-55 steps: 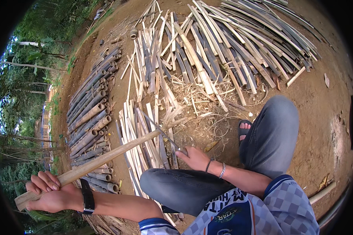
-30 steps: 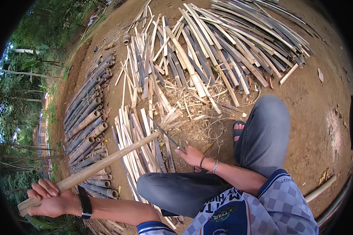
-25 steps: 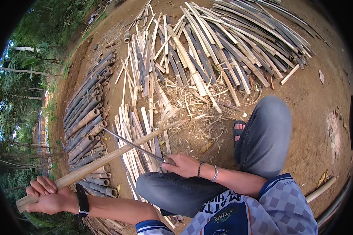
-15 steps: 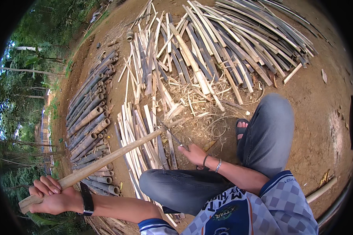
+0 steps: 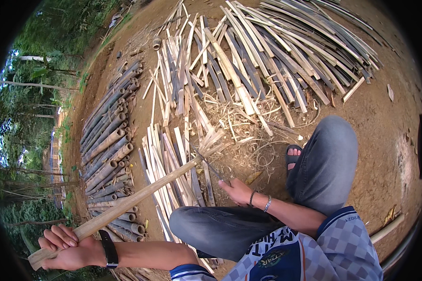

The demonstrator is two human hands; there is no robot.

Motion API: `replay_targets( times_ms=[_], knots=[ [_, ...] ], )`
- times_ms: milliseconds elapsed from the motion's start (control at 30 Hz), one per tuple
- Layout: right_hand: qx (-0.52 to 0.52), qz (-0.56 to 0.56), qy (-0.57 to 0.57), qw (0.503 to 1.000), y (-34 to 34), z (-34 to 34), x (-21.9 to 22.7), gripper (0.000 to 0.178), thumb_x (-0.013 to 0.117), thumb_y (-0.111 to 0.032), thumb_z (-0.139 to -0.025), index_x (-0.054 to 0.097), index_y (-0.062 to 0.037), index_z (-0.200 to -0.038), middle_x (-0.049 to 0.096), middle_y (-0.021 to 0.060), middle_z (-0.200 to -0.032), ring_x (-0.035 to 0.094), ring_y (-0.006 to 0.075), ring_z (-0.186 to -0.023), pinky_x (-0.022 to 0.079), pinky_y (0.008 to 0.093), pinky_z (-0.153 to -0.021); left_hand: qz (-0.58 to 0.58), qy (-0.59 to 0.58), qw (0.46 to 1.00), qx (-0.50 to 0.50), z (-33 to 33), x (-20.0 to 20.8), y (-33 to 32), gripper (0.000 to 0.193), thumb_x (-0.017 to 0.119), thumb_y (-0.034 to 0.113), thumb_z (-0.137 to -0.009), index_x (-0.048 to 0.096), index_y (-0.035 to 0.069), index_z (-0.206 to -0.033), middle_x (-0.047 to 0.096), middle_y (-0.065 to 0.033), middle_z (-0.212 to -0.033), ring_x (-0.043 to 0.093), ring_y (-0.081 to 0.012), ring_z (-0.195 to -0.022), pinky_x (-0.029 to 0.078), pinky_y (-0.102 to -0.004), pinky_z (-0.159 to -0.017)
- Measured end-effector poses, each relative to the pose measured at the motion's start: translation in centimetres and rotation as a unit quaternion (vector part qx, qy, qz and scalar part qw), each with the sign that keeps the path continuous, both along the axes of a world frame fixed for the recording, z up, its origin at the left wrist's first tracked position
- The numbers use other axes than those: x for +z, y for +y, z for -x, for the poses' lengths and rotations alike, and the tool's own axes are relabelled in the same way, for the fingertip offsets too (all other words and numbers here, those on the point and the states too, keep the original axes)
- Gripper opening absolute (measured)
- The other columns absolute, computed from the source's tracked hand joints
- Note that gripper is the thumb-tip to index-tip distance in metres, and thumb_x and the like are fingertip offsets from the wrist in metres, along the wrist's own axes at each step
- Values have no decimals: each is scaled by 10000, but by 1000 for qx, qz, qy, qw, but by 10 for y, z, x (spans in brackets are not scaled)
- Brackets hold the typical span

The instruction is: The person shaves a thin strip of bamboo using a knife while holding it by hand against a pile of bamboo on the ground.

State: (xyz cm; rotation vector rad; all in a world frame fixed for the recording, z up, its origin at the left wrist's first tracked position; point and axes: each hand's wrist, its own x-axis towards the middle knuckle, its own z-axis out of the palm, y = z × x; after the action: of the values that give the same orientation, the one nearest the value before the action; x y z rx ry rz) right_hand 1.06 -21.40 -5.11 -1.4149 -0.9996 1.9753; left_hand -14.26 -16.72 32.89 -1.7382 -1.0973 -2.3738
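My left hand [image 5: 68, 246] is closed round the near end of a long, pale bamboo strip [image 5: 140, 193], which slants up and away to the right over a pile of split strips. In my right hand [image 5: 237, 191] is the handle of a knife [image 5: 210, 165] with a dark, narrow blade. The blade crosses the bamboo strip close to its far end, and seems to touch it. My right fingers are wrapped round the handle, which they mostly hide. Beyond the strip's far end lie pale bamboo pieces [image 5: 212, 138].
Split bamboo strips [image 5: 267, 56] lie in a wide pile ahead, with curled shavings [image 5: 241, 114] at its near edge. Whole bamboo poles [image 5: 110, 136] are stacked at the left. My bent knees [image 5: 335, 145] flank the right hand. Trees [image 5: 33, 117] stand beyond the poles.
The knife and my right hand have shifted slightly right and down in the picture. The strip and left hand shift much the same way, as does the whole view a little.
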Motion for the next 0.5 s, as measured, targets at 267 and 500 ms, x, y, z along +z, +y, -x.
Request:
replay_targets(
  times_ms=[267, 500],
  knots=[
    [-42, -121, -5, 992, -6, 15, -16, 542, 426, -473, -969, 499, -24, -675, 473, 35, -491, 481, 122, -423, 398, 303, -417, 11, 23, 998, -56, 7, -1, -12, 592, 77, 595, -950, 280, 120, -660, 247, -2, -542, 220, -87, -411, 186, -190, -330],
    [-67, -236, 67, 967, -19, 17, 14, 628, 404, -533, -950, 544, 24, -696, 491, 113, -440, 536, 232, -382, 432, 382, -405, 26, 19, 995, -96, 27, -3, -17, 607, 94, 624, -936, 283, 119, -656, 262, -8, -533, 223, -90, -399, 195, -192, -325]
  ],
)
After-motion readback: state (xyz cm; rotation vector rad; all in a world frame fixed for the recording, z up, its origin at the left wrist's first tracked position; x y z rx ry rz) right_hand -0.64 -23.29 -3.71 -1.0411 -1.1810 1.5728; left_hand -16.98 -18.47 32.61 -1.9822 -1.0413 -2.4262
